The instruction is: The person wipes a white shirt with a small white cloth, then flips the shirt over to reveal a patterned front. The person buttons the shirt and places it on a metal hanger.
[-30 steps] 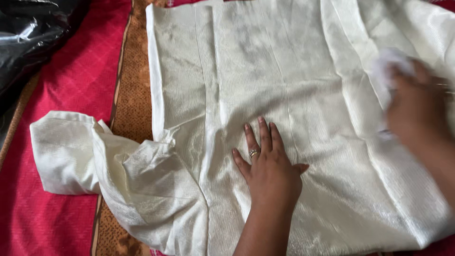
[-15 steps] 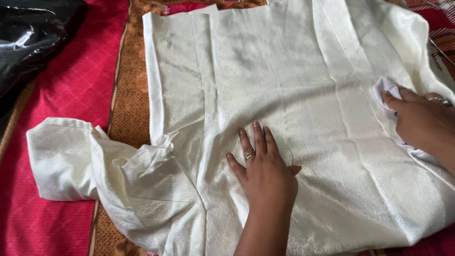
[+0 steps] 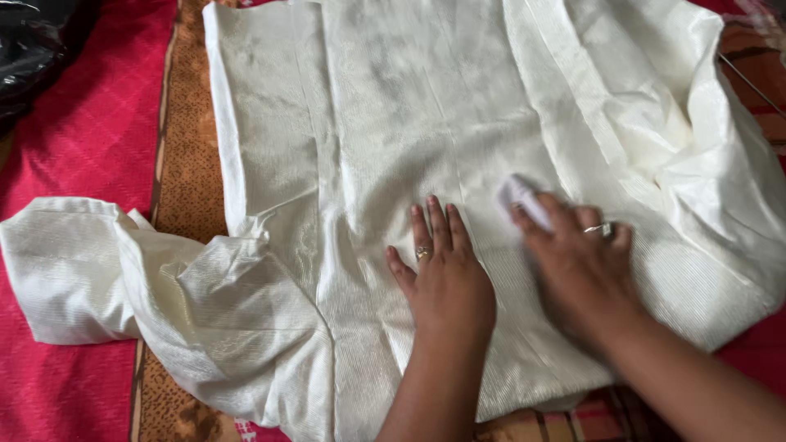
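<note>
Under everything you have a red cloth (image 3: pixel 82 147) with a brown patterned border (image 3: pixel 184 164), spread as a cover over whatever lies below. On it lies a cream shiny garment (image 3: pixel 393 115), laid flat and filling most of your view, its fabric ribbed with long creases running away from you. Its sleeve (image 3: pixel 123 278) trails off to your left, bunched and folded over itself, partly on the red cloth and partly on the brown border. On the right side the fabric is heaped into loose folds. In the top left corner sits a black plastic bag (image 3: pixel 33 49), well apart from the garment.

Your left hand (image 3: pixel 446 282) lies flat on the garment near its lower middle, palm down, fingers (image 3: pixel 434 225) straight and close together, holding nothing, a ring on one finger. Your right hand (image 3: pixel 581 262) is just beside it, to the right, also down on the fabric and blurred. Its fingers are curled over a small pale lilac piece (image 3: pixel 517 195), which sticks out past the fingertips and touches the garment; what the piece is cannot be told. A ring shows on this hand too. The two hands are near each other but not touching.
</note>
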